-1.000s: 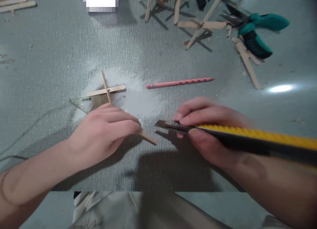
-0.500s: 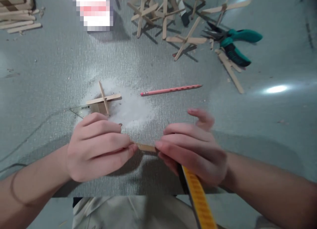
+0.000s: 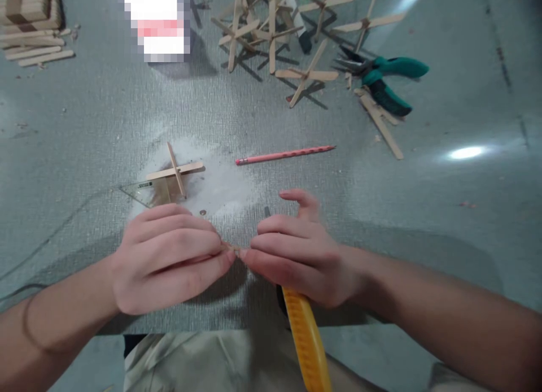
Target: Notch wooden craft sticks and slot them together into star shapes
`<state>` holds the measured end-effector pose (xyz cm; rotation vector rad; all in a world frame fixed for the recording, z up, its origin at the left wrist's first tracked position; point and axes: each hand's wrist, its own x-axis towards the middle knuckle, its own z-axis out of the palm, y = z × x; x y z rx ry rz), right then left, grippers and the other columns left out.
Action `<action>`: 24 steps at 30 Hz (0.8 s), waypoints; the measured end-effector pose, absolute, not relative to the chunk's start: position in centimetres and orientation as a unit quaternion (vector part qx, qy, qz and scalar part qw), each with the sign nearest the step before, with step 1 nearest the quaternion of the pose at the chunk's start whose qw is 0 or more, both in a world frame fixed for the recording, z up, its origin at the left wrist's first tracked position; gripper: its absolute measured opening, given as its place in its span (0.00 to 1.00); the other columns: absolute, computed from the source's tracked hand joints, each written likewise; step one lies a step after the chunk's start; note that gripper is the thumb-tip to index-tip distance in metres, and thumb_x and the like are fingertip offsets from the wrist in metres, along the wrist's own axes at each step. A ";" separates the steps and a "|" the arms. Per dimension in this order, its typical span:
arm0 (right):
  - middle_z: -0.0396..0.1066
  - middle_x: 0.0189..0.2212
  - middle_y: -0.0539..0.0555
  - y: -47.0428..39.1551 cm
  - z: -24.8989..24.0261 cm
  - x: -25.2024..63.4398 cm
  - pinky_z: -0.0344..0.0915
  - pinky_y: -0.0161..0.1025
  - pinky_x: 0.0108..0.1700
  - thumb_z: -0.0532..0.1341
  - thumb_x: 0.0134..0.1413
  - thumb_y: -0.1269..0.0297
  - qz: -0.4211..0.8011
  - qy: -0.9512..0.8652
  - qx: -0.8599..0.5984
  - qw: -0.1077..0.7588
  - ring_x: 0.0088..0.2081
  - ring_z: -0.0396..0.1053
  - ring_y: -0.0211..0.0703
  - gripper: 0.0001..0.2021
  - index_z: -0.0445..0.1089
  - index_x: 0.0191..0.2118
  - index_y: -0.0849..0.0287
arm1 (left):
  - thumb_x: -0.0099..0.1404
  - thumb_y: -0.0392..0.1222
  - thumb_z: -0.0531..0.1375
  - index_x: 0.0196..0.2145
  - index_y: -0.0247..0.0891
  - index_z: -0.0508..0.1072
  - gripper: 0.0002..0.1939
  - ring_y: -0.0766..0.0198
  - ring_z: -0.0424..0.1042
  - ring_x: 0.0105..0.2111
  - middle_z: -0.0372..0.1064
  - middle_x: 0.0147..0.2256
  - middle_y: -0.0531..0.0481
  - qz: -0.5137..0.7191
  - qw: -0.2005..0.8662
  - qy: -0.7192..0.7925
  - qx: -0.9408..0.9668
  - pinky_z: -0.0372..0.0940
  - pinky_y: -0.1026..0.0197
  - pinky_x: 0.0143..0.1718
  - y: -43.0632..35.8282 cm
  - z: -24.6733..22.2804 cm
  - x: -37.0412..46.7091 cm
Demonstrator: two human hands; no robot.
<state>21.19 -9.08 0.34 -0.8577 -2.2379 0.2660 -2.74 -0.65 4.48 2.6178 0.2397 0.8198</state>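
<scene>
Craft sticks [image 3: 190,168] matt wood — cutter handle [image 3: 304,335] smooth, seemingly plastic.

Your left hand [image 3: 169,259] and right hand [image 3: 298,256] meet at the fingertips, thumbs pinched against curled fingers, knuckles up. Your right little finger lifts away from the others. Both forearms angle inward from the sides, a dark band-like mark crossing your left one.

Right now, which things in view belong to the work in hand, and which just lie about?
Likely in the work:
- wooden stick, between both hands' fingertips
- yellow cutter, in the right hand

Seemingly lying about, untouched:
- pink pencil
- green-handled pliers
</scene>
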 end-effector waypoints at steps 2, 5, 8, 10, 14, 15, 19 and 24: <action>0.75 0.28 0.43 -9.1 0.3 21.2 0.44 0.50 0.67 0.52 0.71 0.71 0.122 -0.868 -0.332 0.348 0.35 0.71 0.35 0.09 0.68 0.43 0.57 | 0.70 0.33 0.64 0.37 0.39 0.78 0.04 0.66 0.82 0.35 0.81 0.36 0.53 0.307 0.242 0.098 0.915 0.79 0.64 0.37 -1.0 3.9 -3.0; 0.76 0.29 0.43 -8.9 0.4 21.3 0.44 0.51 0.66 0.49 0.72 0.70 0.160 -0.868 -0.329 0.336 0.35 0.70 0.35 0.10 0.67 0.44 0.55 | 0.68 0.32 0.66 0.42 0.36 0.78 0.05 0.67 0.81 0.36 0.80 0.40 0.50 0.360 0.263 0.123 0.887 0.79 0.66 0.39 -1.6 3.0 -3.2; 0.75 0.29 0.42 -8.8 0.7 21.4 0.44 0.51 0.64 0.50 0.71 0.71 0.213 -0.861 -0.322 0.330 0.35 0.70 0.36 0.09 0.66 0.46 0.56 | 0.68 0.33 0.66 0.38 0.38 0.77 0.03 0.67 0.81 0.36 0.78 0.39 0.51 0.359 0.293 0.174 0.869 0.79 0.67 0.37 -2.1 2.7 -3.1; 0.74 0.29 0.42 -8.7 0.8 21.3 0.43 0.50 0.64 0.50 0.69 0.73 0.237 -0.856 -0.323 0.326 0.35 0.70 0.37 0.09 0.65 0.47 0.56 | 0.68 0.32 0.66 0.36 0.39 0.76 0.04 0.66 0.81 0.35 0.78 0.37 0.52 0.359 0.313 0.185 0.860 0.79 0.67 0.37 -2.2 2.5 -3.0; 0.76 0.30 0.44 -8.7 0.8 21.2 0.42 0.51 0.64 0.50 0.69 0.73 0.226 -0.859 -0.321 0.329 0.36 0.70 0.38 0.09 0.66 0.47 0.57 | 0.66 0.28 0.66 0.37 0.37 0.77 0.06 0.63 0.81 0.36 0.78 0.38 0.50 0.392 0.323 0.144 0.849 0.79 0.64 0.38 -2.1 2.0 -3.1; 0.76 0.31 0.44 -8.8 0.7 21.2 0.43 0.51 0.64 0.51 0.69 0.72 0.220 -0.861 -0.319 0.329 0.36 0.70 0.38 0.09 0.66 0.47 0.57 | 0.66 0.28 0.65 0.38 0.37 0.77 0.06 0.63 0.81 0.37 0.78 0.39 0.49 0.390 0.328 0.135 0.850 0.79 0.63 0.39 -2.0 1.9 -3.1; 0.75 0.31 0.45 -8.8 0.6 21.4 0.44 0.53 0.63 0.49 0.71 0.71 0.222 -0.865 -0.312 0.324 0.36 0.69 0.38 0.09 0.66 0.47 0.57 | 0.68 0.29 0.64 0.38 0.38 0.76 0.06 0.62 0.82 0.37 0.79 0.38 0.50 0.363 0.351 0.130 0.853 0.79 0.62 0.39 -1.7 2.5 -3.1; 0.75 0.32 0.46 -8.7 1.2 21.7 0.43 0.54 0.63 0.48 0.72 0.71 0.224 -0.875 -0.306 0.302 0.37 0.68 0.39 0.11 0.67 0.47 0.57 | 0.71 0.32 0.62 0.34 0.40 0.75 0.06 0.64 0.82 0.33 0.80 0.33 0.52 0.307 0.368 0.092 0.873 0.80 0.65 0.36 -1.1 3.9 -2.3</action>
